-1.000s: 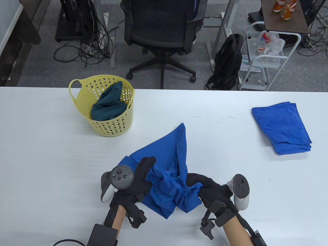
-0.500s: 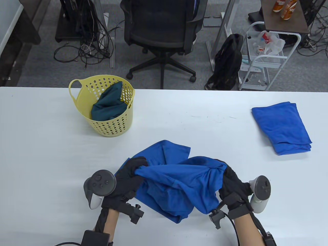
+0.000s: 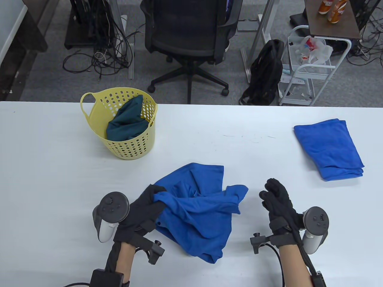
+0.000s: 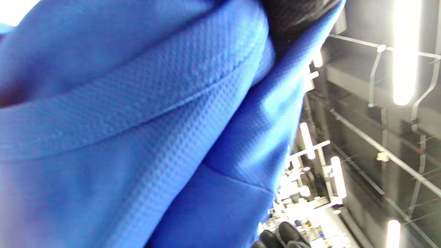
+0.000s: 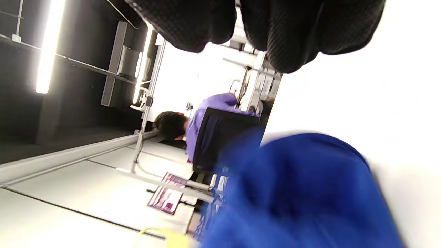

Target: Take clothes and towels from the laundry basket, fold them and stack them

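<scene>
A crumpled blue shirt [image 3: 200, 209] lies on the white table [image 3: 59, 185] near the front edge. My left hand [image 3: 149, 198] grips its left edge, fingers curled into the cloth; in the left wrist view the blue shirt [image 4: 137, 120] fills most of the frame. My right hand [image 3: 275, 194] hovers to the right of the shirt, apart from it, fingers loosely bent and holding nothing. The right wrist view shows my fingertips [image 5: 289, 38] at the top and the blue shirt [image 5: 296, 193] blurred below. A folded blue towel [image 3: 329, 148] lies at the right.
A yellow laundry basket [image 3: 122, 146] stands at the back left of the table with a dark teal garment [image 3: 127, 121] in it. Beyond the far table edge are an office chair [image 3: 187, 36], a black backpack [image 3: 264, 71] and a white cart [image 3: 311, 65].
My right hand has let go of the shirt and moved right. The shirt, held stretched between both hands before, has dropped onto the table. The left hand keeps its grip.
</scene>
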Demonstrator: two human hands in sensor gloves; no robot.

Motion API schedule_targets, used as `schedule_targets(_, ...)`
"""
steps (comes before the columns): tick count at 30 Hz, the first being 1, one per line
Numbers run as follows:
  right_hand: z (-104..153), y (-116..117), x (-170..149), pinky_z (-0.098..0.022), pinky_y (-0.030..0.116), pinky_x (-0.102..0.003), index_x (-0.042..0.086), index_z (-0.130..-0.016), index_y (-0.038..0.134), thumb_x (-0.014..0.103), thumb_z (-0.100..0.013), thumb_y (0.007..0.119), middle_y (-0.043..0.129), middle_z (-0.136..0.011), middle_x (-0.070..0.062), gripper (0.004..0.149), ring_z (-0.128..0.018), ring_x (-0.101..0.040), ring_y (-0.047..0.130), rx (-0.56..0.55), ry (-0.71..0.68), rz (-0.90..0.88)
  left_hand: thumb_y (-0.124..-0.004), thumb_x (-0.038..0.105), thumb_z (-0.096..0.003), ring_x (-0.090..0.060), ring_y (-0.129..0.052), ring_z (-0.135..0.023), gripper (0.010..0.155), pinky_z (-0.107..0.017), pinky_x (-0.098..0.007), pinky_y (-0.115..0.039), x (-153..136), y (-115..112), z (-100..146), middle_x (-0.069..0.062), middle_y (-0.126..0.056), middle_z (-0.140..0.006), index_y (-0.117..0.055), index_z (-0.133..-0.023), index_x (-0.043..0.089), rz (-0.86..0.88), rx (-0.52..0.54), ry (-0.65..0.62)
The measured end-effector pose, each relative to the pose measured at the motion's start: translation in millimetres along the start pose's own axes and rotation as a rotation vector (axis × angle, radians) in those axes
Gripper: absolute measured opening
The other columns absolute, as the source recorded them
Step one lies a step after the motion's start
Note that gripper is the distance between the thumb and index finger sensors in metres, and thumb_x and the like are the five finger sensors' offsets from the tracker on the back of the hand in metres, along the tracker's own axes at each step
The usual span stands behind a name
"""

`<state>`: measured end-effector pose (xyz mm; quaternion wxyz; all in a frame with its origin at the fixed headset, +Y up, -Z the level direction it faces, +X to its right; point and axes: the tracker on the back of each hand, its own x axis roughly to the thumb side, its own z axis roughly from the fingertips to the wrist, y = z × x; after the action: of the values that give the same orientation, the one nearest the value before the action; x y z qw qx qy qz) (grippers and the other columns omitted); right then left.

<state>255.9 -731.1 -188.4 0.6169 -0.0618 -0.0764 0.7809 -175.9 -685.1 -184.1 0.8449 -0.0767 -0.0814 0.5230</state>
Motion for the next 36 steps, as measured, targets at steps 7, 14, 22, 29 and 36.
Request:
schedule_targets(7, 41, 89, 55, -0.064, 0.036, -0.084, -0.003, -0.120, 0.024, 0.053, -0.060, 0.073, 0.016, -0.118, -0.042, 0.095, -0.099, -0.069, 0.025, 0.750, -0.353, 0.155, -0.078, 0.050, -0.0593, -0.016, -0.105, -0.064, 0.048, -0.055, -0.043, -0.088, 31, -31, 4, -0.004, -0.096, -0.088, -0.073, -0.102, 0.027, -0.020, -0.130, -0.146)
schedule_targets(14, 45, 79, 53, -0.062, 0.065, -0.067, 0.006, -0.093, 0.078, 0.027, -0.062, 0.071, 0.062, -0.108, -0.030, 0.038, -0.089, -0.054, 0.070, 0.299, -0.384, 0.384, -0.074, 0.044, -0.0633, -0.014, -0.106, -0.052, 0.049, -0.049, -0.042, -0.090, 40, -23, 12, -0.001, -0.100, -0.077, -0.065, -0.108, 0.025, -0.077, -0.078, -0.137)
schedule_targets(22, 29, 74, 50, -0.028, 0.087, -0.035, 0.009, -0.090, 0.085, 0.031, -0.061, 0.076, 0.096, -0.061, -0.007, 0.037, -0.033, -0.014, 0.094, 0.780, -0.378, 0.007, -0.069, 0.034, -0.0670, -0.011, -0.110, -0.052, 0.036, -0.048, -0.038, -0.095, 22, -25, 1, -0.004, -0.101, -0.077, -0.071, -0.103, 0.035, 0.251, -0.266, -0.149)
schedule_targets(29, 50, 111, 46, -0.060, 0.037, -0.090, -0.009, -0.113, 0.004, 0.055, -0.061, 0.069, 0.004, -0.115, -0.042, 0.105, -0.101, -0.070, 0.024, 1.072, -0.281, 0.405, -0.054, 0.041, -0.0707, -0.033, -0.073, -0.108, 0.058, -0.078, -0.048, -0.068, 37, -33, 10, -0.015, -0.055, -0.120, -0.034, -0.118, 0.014, 0.771, -0.510, -0.353)
schedule_targets(36, 62, 137, 28, -0.058, 0.029, -0.086, 0.011, -0.118, 0.032, 0.045, -0.062, 0.070, 0.004, -0.113, -0.038, 0.076, -0.095, -0.065, 0.011, 0.812, -0.297, 0.142, -0.064, 0.036, -0.0677, -0.042, -0.021, -0.119, 0.088, -0.082, -0.058, -0.032, 57, -69, 18, -0.019, -0.006, -0.128, 0.005, -0.118, 0.013, 0.854, -0.747, -0.506)
